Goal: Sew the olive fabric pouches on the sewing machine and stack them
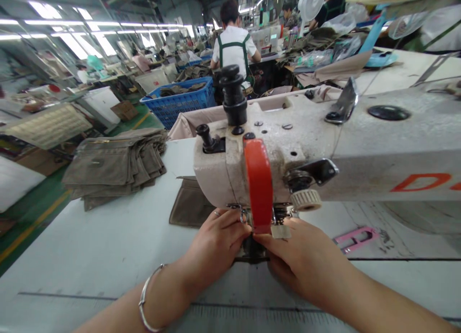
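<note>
Using the sewing machine [245,169] as reference. Brown fabric panel [189,208] is lying flat on the worktable [118,249], its visible part sticking out left of the machine head and running in behind the left hand [218,241]. Left hand is curling its fingers in at the machine's needle area; can't tell if it's pinching cloth. Right hand [302,251] is bending in from the opposite side, thumb reaching the bottom of the red guard [258,184]; its grip is hidden too, can't tell.

Containers: blue crate [180,109] is standing beyond the machine, to its left, holding dark fabric pieces. Clear plastic bags [315,60] are lying beyond the machine, to its right; contents unclear.

Stack of brown pieces [108,162] is sitting left of the machine. Pink snips [356,238] are lying right of the needle area. Co-worker [234,40] is working beyond the machine, back turned.
</note>
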{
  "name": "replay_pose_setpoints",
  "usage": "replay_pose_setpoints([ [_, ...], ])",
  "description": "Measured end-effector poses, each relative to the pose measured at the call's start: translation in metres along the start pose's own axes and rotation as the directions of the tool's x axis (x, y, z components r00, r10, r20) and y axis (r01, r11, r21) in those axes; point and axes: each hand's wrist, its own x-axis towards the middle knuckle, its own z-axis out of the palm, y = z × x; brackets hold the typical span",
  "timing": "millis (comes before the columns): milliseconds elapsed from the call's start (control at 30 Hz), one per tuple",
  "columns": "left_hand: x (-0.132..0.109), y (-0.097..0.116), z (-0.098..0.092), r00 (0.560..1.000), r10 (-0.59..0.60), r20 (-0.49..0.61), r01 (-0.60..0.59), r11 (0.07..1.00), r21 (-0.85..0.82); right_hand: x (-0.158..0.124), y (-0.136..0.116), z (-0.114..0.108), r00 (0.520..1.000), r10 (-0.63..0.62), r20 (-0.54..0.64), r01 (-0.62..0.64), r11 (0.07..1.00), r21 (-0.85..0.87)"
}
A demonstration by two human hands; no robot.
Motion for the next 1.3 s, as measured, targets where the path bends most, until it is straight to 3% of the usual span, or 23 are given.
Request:
replay_pose_setpoints([
  [200,0.005,0.003,-0.009,0.998,0.053,0.019,-0.053,0.998,0.015,-0.002,0.000,-0.003,0.988,-0.049,-0.146,0.047,0.999,-0.019],
  [400,-0.003,0.000,-0.008,0.994,0.039,0.105,-0.034,0.998,-0.047,0.001,-0.003,0.003,0.991,-0.047,-0.128,0.041,0.998,-0.055],
  [633,-0.001,-0.005,-0.005,0.994,0.077,0.080,-0.075,0.997,-0.023,-0.001,-0.004,0.006,0.992,-0.014,-0.128,0.006,0.998,-0.059],
  [800,0.007,-0.010,-0.003,0.995,0.038,0.095,-0.031,0.997,-0.075,0.001,-0.001,0.007,0.977,-0.041,-0.208,0.022,0.996,-0.090],
  [1067,0.010,-0.025,0.008,0.985,-0.042,0.168,0.075,0.979,-0.191,0.010,0.002,0.008,0.975,-0.057,-0.212,0.021,0.985,-0.171],
  [1300,0.011,-0.033,0.013,0.982,-0.114,0.151,0.154,0.947,-0.283,0.007,0.004,0.010,0.974,-0.067,-0.215,0.029,0.984,-0.178],
])
